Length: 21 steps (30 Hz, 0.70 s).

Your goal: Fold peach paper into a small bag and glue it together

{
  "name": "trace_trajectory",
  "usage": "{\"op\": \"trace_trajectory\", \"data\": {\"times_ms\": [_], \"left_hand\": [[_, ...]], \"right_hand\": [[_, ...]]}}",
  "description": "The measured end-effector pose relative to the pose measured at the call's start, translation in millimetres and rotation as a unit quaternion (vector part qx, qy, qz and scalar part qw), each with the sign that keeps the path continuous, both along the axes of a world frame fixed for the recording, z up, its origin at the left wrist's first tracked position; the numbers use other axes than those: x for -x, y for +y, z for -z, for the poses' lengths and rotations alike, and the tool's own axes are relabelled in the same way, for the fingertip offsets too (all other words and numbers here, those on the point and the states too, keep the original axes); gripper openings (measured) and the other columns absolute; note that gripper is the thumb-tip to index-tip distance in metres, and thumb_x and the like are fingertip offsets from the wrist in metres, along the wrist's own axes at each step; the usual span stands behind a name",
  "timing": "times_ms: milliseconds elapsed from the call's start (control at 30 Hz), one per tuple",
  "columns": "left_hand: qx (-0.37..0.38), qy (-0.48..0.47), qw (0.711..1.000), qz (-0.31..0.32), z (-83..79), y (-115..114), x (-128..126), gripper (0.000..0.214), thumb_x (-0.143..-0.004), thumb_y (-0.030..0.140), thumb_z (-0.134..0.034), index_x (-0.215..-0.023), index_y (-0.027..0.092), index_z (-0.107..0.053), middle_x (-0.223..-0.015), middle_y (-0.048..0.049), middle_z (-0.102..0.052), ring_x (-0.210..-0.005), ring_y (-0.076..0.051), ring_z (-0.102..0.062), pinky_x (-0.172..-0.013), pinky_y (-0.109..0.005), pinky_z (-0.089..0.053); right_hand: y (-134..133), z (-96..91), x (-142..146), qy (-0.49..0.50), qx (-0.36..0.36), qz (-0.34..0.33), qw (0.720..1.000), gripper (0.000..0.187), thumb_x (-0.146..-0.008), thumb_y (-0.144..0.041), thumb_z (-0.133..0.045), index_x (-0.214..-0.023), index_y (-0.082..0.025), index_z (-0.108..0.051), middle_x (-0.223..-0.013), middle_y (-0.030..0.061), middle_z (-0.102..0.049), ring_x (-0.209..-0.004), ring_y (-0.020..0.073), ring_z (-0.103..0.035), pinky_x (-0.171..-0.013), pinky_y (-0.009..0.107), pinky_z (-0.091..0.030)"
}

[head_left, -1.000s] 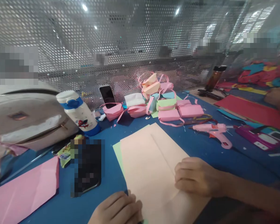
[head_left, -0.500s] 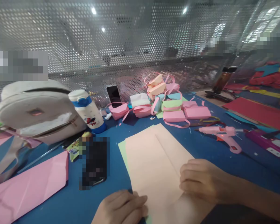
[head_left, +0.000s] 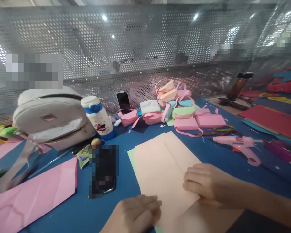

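While the peach paper [head_left: 165,165] lies flat at the near centre of the blue table [head_left: 208,152], the left hand [head_left: 133,215] presses its near left corner and the right hand [head_left: 203,184] its right edge, both loosely curled, clasping nothing.

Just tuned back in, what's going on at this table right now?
A person is working a peach paper sheet that lies on the blue table, over a light green sheet whose edge shows at its left. The left hand rests flat on the peach sheet's near edge. The right hand presses on its right side, fingers curled. A crease runs up the sheet. A pink glue gun lies untouched to the right, and a pile of folded paper boxes sits at the back.
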<state>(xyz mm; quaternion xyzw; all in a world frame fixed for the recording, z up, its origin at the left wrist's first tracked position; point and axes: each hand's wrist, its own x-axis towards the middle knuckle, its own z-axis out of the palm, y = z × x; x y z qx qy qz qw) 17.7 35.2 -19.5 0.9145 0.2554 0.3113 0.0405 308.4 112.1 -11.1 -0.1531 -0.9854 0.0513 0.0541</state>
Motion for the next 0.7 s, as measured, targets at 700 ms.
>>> {"op": "trace_trajectory", "data": {"times_ms": [700], "left_hand": [[0.273, -0.111, 0.948, -0.116, 18.1, -1.9, 16.8, 0.015, -0.098, 0.021, -0.049, -0.084, 0.02, -0.055, -0.066, 0.001, -0.069, -0.054, -0.011, -0.068, -0.051, -0.013, -0.048]], "right_hand": [[27.9, -5.2, 20.3, 0.04, 0.262, 0.043, 0.963, 0.017, -0.089, -0.03, -0.059, -0.077, -0.019, -0.053, -0.074, -0.0012, -0.056, -0.067, 0.0126, -0.051, -0.062, 0.024, -0.034]]}}
